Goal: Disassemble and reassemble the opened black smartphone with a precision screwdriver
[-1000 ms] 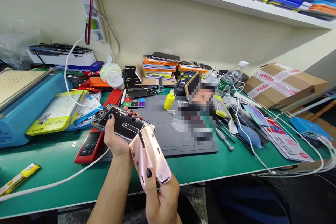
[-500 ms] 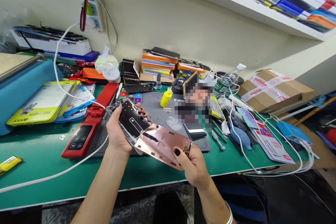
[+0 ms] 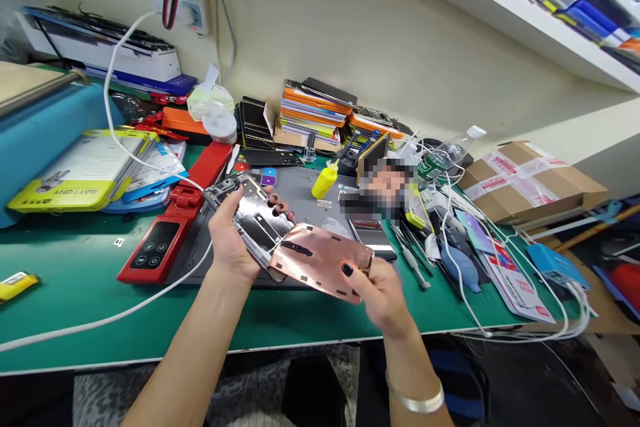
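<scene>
An opened phone frame (image 3: 253, 213) with a shiny dark inner surface is gripped in my left hand (image 3: 231, 240), thumb on the near side and dark-nailed fingers round the far edge. From its lower end a copper-coloured sheet (image 3: 320, 260) with small dark pads along its edges stretches to the right. My right hand (image 3: 383, 293) pinches the sheet's right end, thumb on top. The sheet and the frame meet between my hands; how they are joined I cannot tell. Both are held above the grey mat (image 3: 300, 180).
A red device (image 3: 153, 250) and a white cable (image 3: 107, 323) lie at the left. Behind the mat are a yellow bottle (image 3: 325, 180) and stacked boxes (image 3: 313, 117). Tools (image 3: 413, 260), a blue blower (image 3: 460, 267) and a cardboard box (image 3: 530, 180) stand or lie at the right.
The view has shifted, so the surroundings sit higher at the left. The frame's inner surface now reflects more light, and the copper sheet looks flatter. Both hands keep their hold.
</scene>
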Tool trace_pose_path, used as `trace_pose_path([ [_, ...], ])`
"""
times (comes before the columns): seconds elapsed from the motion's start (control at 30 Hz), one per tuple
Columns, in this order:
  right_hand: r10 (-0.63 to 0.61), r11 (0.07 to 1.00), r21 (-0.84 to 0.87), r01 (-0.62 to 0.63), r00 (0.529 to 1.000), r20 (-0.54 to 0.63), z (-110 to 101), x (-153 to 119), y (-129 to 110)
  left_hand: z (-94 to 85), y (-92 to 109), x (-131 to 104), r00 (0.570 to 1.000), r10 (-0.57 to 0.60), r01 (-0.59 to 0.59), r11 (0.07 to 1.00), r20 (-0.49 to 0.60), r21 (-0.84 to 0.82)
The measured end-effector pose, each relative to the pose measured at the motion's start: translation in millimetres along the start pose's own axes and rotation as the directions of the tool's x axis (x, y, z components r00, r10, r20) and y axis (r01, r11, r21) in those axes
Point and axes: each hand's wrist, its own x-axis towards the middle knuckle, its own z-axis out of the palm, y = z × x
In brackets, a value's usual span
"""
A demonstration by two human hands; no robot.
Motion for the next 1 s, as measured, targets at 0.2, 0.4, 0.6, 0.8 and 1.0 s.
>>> trace_pose_path([
  [0.2,-0.037,0.997,-0.073,0.019,0.967,-0.252,64,-58,-15,3.5,-8,-7,0.979,0.194,-0.195,0.981,-0.071,-0.014],
  [0.4,-0.014,0.998,-0.064,-0.014,0.909,-0.417,121,-80,-12,-0.5,-14,-16,0.931,0.361,-0.36,0.933,-0.06,0.029],
  [0.6,0.088,0.995,0.079,-0.058,0.877,-0.473,149,-92,-12,-3.1,-19,-18,0.9,0.436,-0.433,0.898,-0.022,0.084],
  [0.8,0.159,0.985,0.133,-0.107,0.854,-0.495,164,-95,-14,0.4,-21,-21,0.859,0.512,-0.506,0.851,-0.005,0.143],
  [1.0,0.11,0.992,0.105,-0.064,0.849,-0.517,176,-94,-18,2.2,-23,-25,0.838,0.545,-0.539,0.824,0.02,0.175],
])
